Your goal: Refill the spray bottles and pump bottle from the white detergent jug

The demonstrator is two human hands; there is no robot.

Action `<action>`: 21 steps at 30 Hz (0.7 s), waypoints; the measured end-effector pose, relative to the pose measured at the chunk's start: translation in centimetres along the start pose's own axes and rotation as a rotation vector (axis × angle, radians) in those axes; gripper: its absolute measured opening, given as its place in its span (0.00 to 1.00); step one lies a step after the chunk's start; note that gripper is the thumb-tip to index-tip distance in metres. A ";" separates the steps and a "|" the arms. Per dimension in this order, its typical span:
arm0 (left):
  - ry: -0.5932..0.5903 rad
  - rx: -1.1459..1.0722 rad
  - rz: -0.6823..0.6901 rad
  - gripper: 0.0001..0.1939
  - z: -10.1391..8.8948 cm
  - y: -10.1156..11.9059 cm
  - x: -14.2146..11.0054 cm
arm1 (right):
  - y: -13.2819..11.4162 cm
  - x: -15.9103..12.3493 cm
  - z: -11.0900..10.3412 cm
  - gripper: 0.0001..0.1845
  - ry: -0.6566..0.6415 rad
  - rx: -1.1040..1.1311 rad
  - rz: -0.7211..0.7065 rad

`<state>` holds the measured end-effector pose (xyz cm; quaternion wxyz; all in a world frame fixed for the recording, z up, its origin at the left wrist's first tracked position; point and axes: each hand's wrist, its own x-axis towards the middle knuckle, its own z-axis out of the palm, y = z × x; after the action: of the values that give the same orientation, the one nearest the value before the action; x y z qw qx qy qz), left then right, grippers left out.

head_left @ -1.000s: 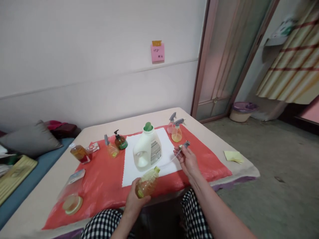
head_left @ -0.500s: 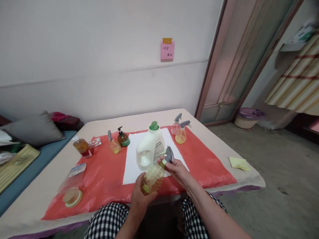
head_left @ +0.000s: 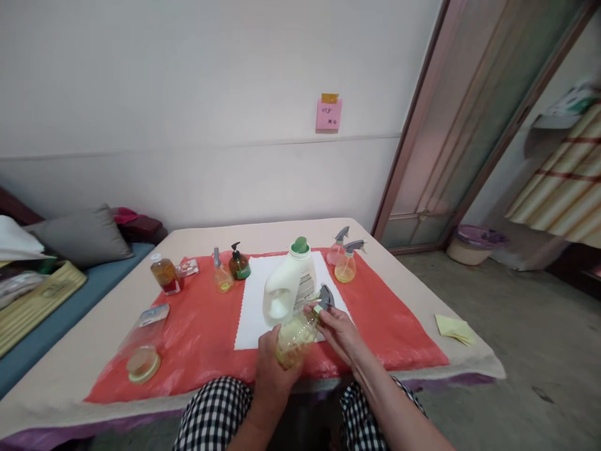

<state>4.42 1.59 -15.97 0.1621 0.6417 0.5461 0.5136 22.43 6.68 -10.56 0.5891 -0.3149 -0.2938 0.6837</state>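
My left hand (head_left: 272, 365) grips a clear ribbed bottle (head_left: 295, 335) with yellow liquid, tilted over the table's near edge. My right hand (head_left: 339, 330) holds a grey trigger sprayer head (head_left: 324, 298) at the bottle's neck. Just behind stands a white jug with a green cap (head_left: 290, 285) on a white sheet (head_left: 251, 307).
A red mat (head_left: 389, 319) covers the beige table (head_left: 225, 237). On it stand two small spray bottles (head_left: 346, 261), a pump bottle (head_left: 239, 264), another sprayer (head_left: 221, 274), an amber bottle (head_left: 164, 273) and a round lid (head_left: 141, 364). Yellow notes (head_left: 453, 328) lie at the right edge.
My right hand brought the sprayer head from the right over to the bottle's neck. The left hand raised the bottle a little. The camera view tilted down and shifted.
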 end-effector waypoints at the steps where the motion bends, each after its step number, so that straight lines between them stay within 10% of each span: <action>1: 0.039 0.044 0.037 0.31 0.1 -0.1 0.0 | 0.3 -0.1 0.1 0.23 0.007 0.008 -0.004; 7: 0.074 0.082 0.007 0.28 0.2 0.6 0.0 | 1.3 -0.9 0.5 0.21 0.007 0.071 -0.044; 15: -0.399 -0.671 -0.609 0.35 -0.9 1.7 0.8 | 0.1 -1.7 -1.4 0.23 -0.044 0.066 -0.020; 21: -0.460 -0.696 -0.737 0.33 -1.1 2.0 0.4 | 0.4 -1.7 -1.4 0.22 -0.032 0.041 0.010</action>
<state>4.48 0.85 -13.74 0.6485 0.4123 0.4833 0.4194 23.41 4.95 -11.62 0.5875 -0.2932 -0.2874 0.6974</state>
